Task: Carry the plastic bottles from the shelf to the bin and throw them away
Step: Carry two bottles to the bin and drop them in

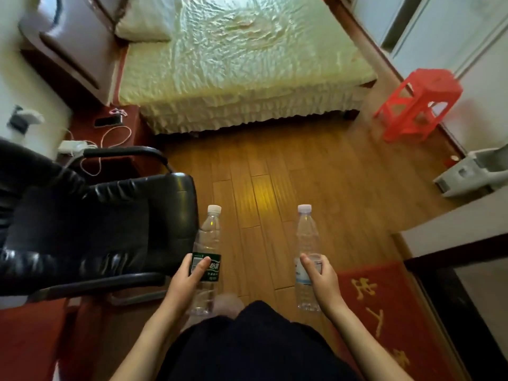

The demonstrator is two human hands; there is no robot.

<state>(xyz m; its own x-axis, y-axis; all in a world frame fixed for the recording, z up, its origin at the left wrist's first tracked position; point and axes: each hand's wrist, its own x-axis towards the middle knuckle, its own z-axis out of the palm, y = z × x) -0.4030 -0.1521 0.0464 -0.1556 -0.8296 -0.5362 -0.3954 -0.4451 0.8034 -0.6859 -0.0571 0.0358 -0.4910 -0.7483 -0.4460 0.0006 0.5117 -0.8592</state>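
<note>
My left hand (189, 276) grips a clear plastic bottle with a green label (209, 232) around its middle, cap pointing away from me. My right hand (319, 273) holds a second clear plastic bottle with a white and blue label (306, 235) the same way. Both bottles look empty and hang over the wooden floor in front of my body. No shelf and no bin appear in this view.
A black leather armchair (90, 224) stands close on my left. Ahead is a bed (233, 64) with a pale ruffled cover. A red plastic stool (415, 103) stands at the right, a white appliance (472, 171) beyond it. A red mat (384, 312) lies by my right foot.
</note>
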